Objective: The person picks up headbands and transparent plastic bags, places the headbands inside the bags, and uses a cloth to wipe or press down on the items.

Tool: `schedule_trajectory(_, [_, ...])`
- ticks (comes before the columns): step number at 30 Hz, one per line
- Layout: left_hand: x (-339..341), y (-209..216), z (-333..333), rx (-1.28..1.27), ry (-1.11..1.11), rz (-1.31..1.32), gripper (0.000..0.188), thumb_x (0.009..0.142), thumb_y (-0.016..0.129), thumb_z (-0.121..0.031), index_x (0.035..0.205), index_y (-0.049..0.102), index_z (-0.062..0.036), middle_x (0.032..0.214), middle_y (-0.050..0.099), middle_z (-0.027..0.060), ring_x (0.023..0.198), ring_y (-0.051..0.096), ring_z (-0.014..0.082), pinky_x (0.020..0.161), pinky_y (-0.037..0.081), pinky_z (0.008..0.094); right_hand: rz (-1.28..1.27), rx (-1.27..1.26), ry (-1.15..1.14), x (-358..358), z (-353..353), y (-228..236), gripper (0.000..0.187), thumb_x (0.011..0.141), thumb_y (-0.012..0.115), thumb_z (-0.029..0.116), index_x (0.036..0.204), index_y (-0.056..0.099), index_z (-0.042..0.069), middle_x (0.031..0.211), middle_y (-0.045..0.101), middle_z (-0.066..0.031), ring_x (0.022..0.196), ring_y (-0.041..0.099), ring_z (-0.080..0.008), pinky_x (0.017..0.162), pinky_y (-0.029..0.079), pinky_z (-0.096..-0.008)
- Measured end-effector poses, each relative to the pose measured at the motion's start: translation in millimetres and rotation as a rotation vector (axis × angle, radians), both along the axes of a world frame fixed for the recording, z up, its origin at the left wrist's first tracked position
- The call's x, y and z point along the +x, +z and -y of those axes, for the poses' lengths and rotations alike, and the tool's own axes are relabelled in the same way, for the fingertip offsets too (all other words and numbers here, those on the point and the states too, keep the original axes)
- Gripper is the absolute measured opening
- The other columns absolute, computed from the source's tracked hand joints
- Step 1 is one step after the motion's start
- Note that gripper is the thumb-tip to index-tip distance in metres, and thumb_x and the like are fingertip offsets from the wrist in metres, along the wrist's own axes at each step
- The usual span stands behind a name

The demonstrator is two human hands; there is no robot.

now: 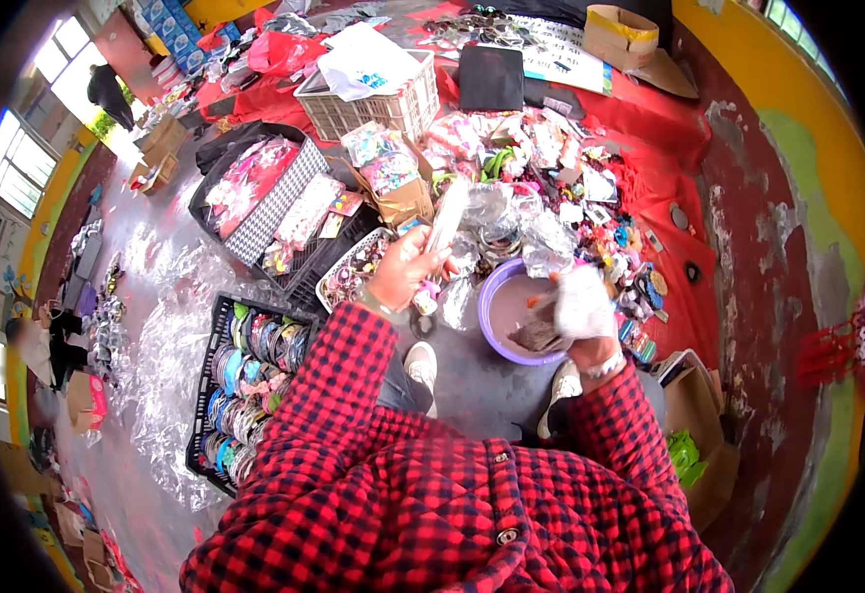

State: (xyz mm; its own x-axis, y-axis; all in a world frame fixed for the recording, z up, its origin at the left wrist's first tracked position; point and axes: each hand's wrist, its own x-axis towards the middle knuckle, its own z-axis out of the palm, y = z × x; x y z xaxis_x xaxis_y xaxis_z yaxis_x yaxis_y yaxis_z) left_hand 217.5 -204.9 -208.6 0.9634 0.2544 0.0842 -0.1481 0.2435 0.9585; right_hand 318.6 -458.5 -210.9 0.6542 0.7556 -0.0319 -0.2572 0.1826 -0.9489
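Observation:
My left hand is closed around a long, whitish, translucent strip that looks like a plastic packet. Just below those fingers is a small white-and-pink item; whether it hangs from the hand, I cannot tell. Over a purple basin of murky grey-brown water, my right hand grips a wet-looking, grey-brown cloth. Blurred white fabric covers much of this hand, either a glove or a rag. The cloth hangs into the basin, its lower end close to the water.
A black crate of bundled hair bands stands at left. Ahead are a small tray of trinkets, an open cardboard box and a beige plastic crate. Loose accessories cover the red cloth. Another cardboard box stands at right.

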Motion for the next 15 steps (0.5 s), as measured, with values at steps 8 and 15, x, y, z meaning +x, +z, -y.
schedule_trajectory(8, [-50,11,59,-0.318,-0.104,0.007,0.024,0.084,0.056,-0.007,0.106,0.047,-0.0028,0.078,0.059,0.0092,0.072,0.058,0.0178,0.067,0.046,0.0276,-0.534,0.250,-0.282,5,14,-23,0.020,0.089,0.049,0.019,0.090,0.056,0.001,0.082,0.062,-0.0081,0.067,0.062,-0.0185,0.056,0.052,-0.0271])
schedule_trajectory(15, [-26,-16,109,-0.377,0.046,-0.208,0.027,0.079,0.062,-0.004,0.104,0.052,0.0011,0.084,0.057,0.0050,0.076,0.056,0.0131,0.068,0.044,0.0246,-0.590,0.184,-0.133,-12,11,-23,0.026,0.092,0.043,0.027,0.098,0.054,0.004,0.093,0.061,-0.0088,0.079,0.061,-0.0191,0.066,0.052,-0.0318])
